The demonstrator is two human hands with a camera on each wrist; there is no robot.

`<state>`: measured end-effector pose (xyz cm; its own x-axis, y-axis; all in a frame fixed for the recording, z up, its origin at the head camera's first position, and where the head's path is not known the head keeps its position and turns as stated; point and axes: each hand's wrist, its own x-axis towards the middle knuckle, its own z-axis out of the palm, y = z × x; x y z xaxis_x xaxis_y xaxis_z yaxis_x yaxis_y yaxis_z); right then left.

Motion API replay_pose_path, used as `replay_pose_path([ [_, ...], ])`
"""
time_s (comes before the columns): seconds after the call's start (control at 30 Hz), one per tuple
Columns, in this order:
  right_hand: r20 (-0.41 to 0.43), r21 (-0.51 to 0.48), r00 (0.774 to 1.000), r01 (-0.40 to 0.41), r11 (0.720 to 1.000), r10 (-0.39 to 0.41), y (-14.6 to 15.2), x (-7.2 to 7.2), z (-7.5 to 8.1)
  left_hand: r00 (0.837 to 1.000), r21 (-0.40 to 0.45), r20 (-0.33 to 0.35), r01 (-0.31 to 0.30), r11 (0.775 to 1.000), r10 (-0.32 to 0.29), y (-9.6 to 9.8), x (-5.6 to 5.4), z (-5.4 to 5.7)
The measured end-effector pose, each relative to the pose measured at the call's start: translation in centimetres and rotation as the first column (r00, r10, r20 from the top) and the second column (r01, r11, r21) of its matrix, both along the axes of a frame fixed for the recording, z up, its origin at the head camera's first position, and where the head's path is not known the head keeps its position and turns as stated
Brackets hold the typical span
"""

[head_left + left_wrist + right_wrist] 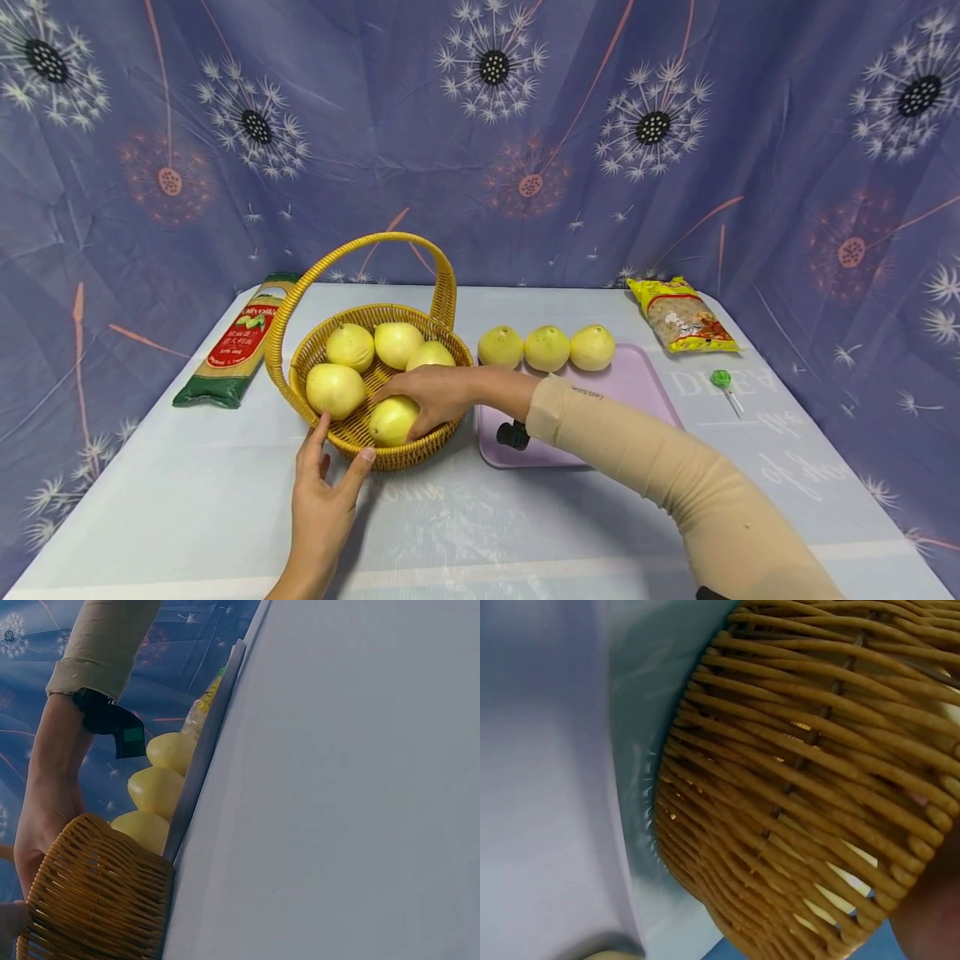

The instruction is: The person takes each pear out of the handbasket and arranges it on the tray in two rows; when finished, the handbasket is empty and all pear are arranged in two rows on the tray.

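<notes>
A woven basket (405, 456) with a tall arched handle holds several pale yellow, round fruits (335, 391). My right hand (438, 396) reaches over the basket's right rim. Its fingers and thumb grip a yellow fruit (392, 422) near the front of the basket. My left hand (324, 483) is at the front left of the basket, with the thumb and extended fingers spread against the rim. From the right wrist camera, the woven wall (802, 772) fills much of the view and hides the gripped fruit.
Right of the basket lies a purple tray (645, 383) with three yellow fruits (547, 348) in a row at its back edge. A red and green pasta packet (238, 337) is at the left; a yellow snack bag (686, 317) and green lollipop (722, 380) are at the right.
</notes>
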<state>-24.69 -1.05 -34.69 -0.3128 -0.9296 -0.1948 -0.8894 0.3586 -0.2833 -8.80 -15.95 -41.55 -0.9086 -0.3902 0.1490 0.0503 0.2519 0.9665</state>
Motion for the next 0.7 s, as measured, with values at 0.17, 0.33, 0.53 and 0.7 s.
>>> replay_pose_path([
  [0.17,0.037,-0.035,0.999,0.028,0.999,-0.027,0.4,-0.1,0.0,1.000,-0.001,0.001,0.003,1.000,-0.003,0.0,0.0,0.0],
  [0.33,0.078,-0.048,0.994,0.075,0.996,-0.071,0.8,-0.1,0.1,1.000,-0.010,0.000,0.001,1.000,-0.001,0.0,0.1,0.0],
  [0.53,0.119,-0.090,0.989,0.102,0.991,-0.091,1.3,-0.4,-0.1,1.000,-0.013,-0.006,0.001,1.000,-0.001,0.0,0.1,0.0],
  [0.7,0.153,-0.135,0.983,0.123,0.983,-0.102,1.8,-0.6,-0.1,1.000,-0.013,-0.007,-0.001,1.000,0.001,0.0,0.1,0.0],
])
